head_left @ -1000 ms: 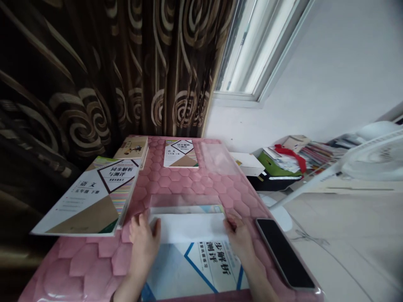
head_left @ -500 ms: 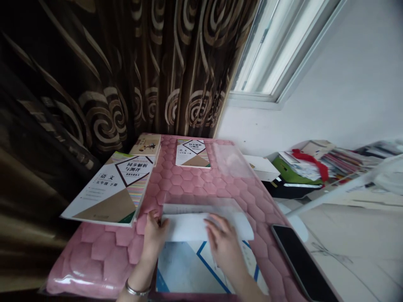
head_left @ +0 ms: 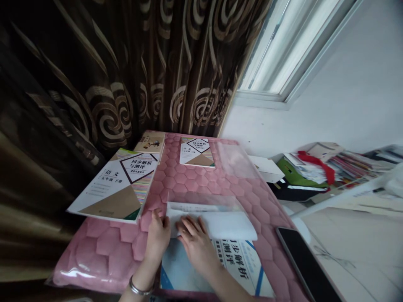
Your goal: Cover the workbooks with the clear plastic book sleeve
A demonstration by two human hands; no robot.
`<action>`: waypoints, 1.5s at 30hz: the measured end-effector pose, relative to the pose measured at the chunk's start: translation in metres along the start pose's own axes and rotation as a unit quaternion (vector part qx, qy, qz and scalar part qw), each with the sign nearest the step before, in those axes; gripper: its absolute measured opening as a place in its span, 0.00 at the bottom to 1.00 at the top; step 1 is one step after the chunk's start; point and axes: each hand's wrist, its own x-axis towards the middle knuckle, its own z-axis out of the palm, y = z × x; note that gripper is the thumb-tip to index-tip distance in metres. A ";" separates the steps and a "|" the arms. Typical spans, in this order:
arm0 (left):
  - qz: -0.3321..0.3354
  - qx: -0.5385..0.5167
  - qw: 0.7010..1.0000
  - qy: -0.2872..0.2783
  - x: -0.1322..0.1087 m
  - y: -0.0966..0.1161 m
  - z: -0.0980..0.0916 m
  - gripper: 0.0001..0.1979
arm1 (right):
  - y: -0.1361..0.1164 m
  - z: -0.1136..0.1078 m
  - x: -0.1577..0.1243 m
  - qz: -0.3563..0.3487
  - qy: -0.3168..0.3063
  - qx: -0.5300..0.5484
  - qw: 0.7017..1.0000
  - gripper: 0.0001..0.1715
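Note:
A blue-and-white booklet (head_left: 233, 264) lies on the table in front of me, dark printed characters on its cover. Across its far part runs a white paper flap (head_left: 223, 224), its near edge curled up. A clear plastic sheet (head_left: 204, 198) sticks out beyond the far edge. My left hand (head_left: 159, 233), a silver bangle on its wrist, pinches the booklet's left edge beside the flap; its fingertips are partly hidden. My right hand (head_left: 197, 243) lies with fingers stretched out on the left part of the flap, holding nothing.
Left stands a large white-and-brown workbook (head_left: 116, 184), with a tan book (head_left: 150, 142) behind it. A smaller workbook (head_left: 197, 152) and a clear sheet (head_left: 234, 159) lie at the back of the pink padded table (head_left: 189, 180). A phone (head_left: 307, 264) lies along the right edge.
My right hand has slid left along the white flap towards my left hand, uncovering printed characters on the booklet. My left hand stays at the left edge. The view has shifted slightly.

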 end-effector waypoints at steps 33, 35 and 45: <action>-0.024 0.077 0.996 -0.040 0.008 0.012 -0.004 0.08 | -0.007 -0.013 0.000 -0.008 -0.060 0.036 0.997 0.19; -0.020 0.054 0.997 -0.048 0.008 0.011 -0.003 0.08 | -0.007 -0.014 0.000 -0.014 -0.056 0.037 0.998 0.20; -0.029 -0.033 0.999 -0.020 0.007 0.003 0.003 0.08 | -0.006 -0.011 -0.005 -0.029 -0.044 0.047 0.998 0.13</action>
